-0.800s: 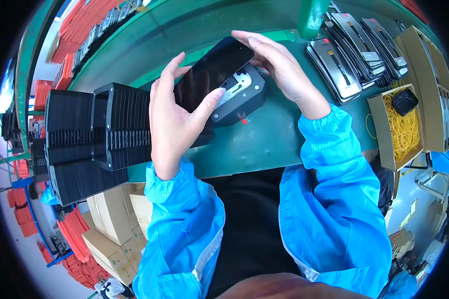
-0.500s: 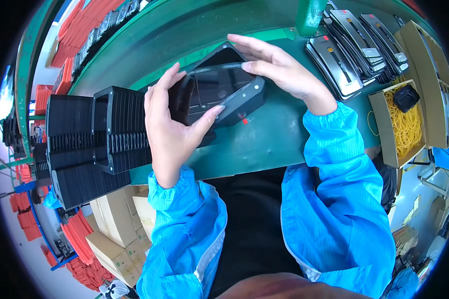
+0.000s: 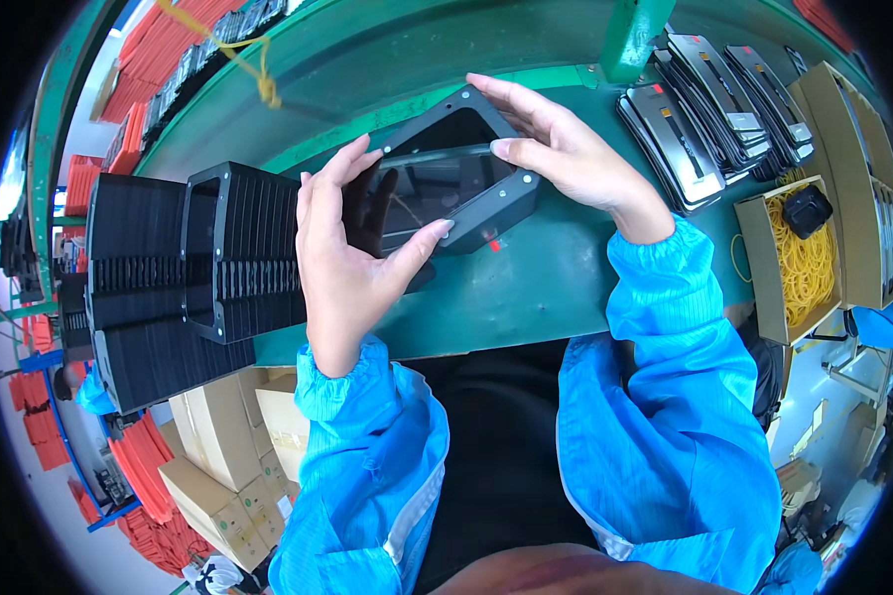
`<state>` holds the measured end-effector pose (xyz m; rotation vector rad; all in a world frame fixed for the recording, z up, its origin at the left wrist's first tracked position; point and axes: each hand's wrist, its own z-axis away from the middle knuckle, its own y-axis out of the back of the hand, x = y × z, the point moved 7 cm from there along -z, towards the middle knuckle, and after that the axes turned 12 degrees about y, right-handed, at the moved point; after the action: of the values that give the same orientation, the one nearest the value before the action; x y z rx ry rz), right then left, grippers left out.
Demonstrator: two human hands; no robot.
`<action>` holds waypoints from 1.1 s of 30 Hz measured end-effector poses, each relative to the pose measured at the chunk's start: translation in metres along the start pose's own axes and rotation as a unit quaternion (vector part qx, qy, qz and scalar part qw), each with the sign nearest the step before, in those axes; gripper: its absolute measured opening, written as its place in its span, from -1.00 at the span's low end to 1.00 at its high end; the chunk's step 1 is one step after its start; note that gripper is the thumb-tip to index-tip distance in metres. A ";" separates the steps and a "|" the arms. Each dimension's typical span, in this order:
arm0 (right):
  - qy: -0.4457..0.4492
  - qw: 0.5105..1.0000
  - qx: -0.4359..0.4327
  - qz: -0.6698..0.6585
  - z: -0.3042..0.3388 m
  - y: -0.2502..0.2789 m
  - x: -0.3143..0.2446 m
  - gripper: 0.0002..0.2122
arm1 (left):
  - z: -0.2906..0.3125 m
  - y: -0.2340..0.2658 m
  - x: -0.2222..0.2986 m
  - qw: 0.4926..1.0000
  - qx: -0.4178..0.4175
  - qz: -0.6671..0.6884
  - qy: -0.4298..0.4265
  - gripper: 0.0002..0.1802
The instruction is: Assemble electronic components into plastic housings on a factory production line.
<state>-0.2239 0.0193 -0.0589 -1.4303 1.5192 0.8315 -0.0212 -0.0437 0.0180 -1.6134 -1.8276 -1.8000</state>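
Note:
A dark, see-through glass panel [image 3: 445, 184] is tilted over a black rectangular frame [image 3: 512, 201] with round metal dots at its corners. My left hand [image 3: 339, 260] grips the panel's left end, thumb on its near edge and fingers on its far edge. At the panel's right corner rests the thumb of my right hand [image 3: 590, 169]; its other fingers reach along the frame's far side. Part of the frame is hidden under the panel and my left hand. A small red mark [image 3: 496, 245] shows beside the frame.
Rows of stacked black frames [image 3: 253, 253] stand to the left on the green table [image 3: 526, 297]. Several piles of grey metallic plates [image 3: 677, 144] lie at the far right, beside a cardboard box of yellow bands [image 3: 806, 263]. A yellow band [image 3: 266, 84] dangles at the top left.
The panel, frame and hands sit slightly lower and further right in the picture, as the view shifts a little. A yellow band has come into view at the top left.

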 end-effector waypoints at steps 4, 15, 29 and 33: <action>-0.004 1.000 -0.004 0.005 0.001 0.001 0.000 -0.36 | -0.001 0.002 -0.002 1.000 -0.016 0.017 0.005 -0.10; 0.091 0.956 -0.095 0.262 -0.003 -0.002 -0.021 -0.44 | 0.028 0.025 -0.038 0.986 -0.123 0.028 0.111 -0.37; 0.104 0.972 -0.009 0.210 -0.007 -0.011 -0.017 -0.41 | 0.026 -0.010 -0.083 0.931 0.029 0.358 0.065 -0.39; 0.087 0.977 0.041 0.192 -0.006 -0.007 -0.021 -0.44 | 0.024 -0.007 -0.079 0.923 0.031 0.379 0.056 -0.37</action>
<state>-0.2182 0.0220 -0.0371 -1.1911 1.9808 0.8747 0.0216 -0.0687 -0.0488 -1.7929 -0.9695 -1.4071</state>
